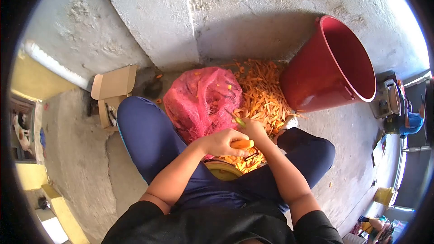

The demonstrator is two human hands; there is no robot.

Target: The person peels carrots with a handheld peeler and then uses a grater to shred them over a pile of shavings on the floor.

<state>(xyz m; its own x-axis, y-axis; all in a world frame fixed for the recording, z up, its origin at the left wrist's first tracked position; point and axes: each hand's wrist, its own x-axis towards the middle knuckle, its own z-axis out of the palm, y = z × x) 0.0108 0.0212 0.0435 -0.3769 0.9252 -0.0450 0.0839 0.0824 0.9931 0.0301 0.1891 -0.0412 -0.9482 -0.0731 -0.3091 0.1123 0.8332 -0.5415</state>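
My left hand (222, 143) is closed round a thick orange piece that looks like a carrot (242, 144). Just below its fingers shows the dark metal frame of a peeler (251, 155); what holds it is hidden. Farther forward, my right hand (253, 129) grips a small knife (239, 121) with a green handle, its thin blade pointing toward the mesh sack. The pink mesh sack (203, 101) bulges between my knees, with orange bits on it. Beside it lies a large heap of orange peelings (264, 97). More peelings spread beneath my hands, by a yellowish basin (222, 171).
A tall red bin (307, 74) tilts near the wall at right. On the left is an open cardboard box (113, 86). A rough concrete wall (253, 0) rises ahead. People (409, 122) and a yellow container (384, 195) are at the far right.
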